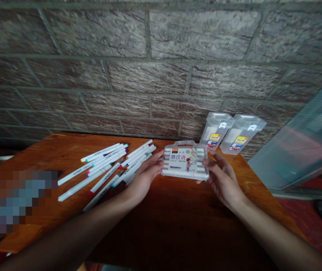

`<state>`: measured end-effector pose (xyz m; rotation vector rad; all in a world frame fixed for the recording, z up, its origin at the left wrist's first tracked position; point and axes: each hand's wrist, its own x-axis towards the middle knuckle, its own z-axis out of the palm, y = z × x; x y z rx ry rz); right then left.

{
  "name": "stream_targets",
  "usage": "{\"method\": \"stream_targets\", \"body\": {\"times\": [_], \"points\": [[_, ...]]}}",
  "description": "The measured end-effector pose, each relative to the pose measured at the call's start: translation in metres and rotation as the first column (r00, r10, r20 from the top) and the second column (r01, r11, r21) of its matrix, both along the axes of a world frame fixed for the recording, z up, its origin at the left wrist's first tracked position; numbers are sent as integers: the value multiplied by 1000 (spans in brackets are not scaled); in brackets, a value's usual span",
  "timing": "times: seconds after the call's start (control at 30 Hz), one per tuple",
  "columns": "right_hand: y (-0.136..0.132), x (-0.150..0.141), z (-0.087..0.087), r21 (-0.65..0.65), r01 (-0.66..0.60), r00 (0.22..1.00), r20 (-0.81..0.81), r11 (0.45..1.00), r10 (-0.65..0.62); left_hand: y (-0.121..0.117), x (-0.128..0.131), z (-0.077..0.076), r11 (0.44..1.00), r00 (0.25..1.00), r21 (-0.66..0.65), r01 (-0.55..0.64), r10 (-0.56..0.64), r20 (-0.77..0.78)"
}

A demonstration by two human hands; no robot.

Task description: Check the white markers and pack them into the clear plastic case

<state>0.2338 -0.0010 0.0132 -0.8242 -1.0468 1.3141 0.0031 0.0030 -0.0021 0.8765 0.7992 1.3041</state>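
Between my two hands is a clear plastic marker case (184, 161), held up above the table with its printed label facing me. White marker barrels show through it, lying in rows. My left hand (145, 175) grips the case's left end, and my right hand (224, 175) is closed on its right end. Left of my left hand, several white markers (107, 162) with coloured ends lie loose in a spread pile on the wooden table (161, 214).
Two clear plastic boxes with yellow labels, a left box (214, 131) and a right box (241, 135), stand upright at the back right by the brick wall (166, 75). A translucent panel (299, 143) rises beyond the table's right edge. The left foreground is pixelated.
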Motion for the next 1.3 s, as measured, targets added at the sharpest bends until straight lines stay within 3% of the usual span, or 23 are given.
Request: {"method": "stream_targets", "body": {"times": [0.33,0.63,0.77,0.97,1.13,1.3], "points": [[-3,-1,3,38,-97,995,25,995,96,-1,-3,-8,999,997,0,44,-44,-57],[-5,-1,-1,89,-111,989,110,990,101,-9,-1,-2,997,993,-27,72,-74,-97],[-7,-2,0,170,-96,979,194,981,62,-10,0,-4,996,993,-11,89,-90,-81],[-19,-9,1,269,-150,952,301,951,65,-20,6,13,964,967,118,239,-224,-123],[-33,-9,-3,276,-326,862,479,904,165,-29,5,22,914,929,174,366,-347,-130],[-35,-6,1,423,-413,697,717,806,-19,-28,0,3,908,918,146,393,-398,5]]}}
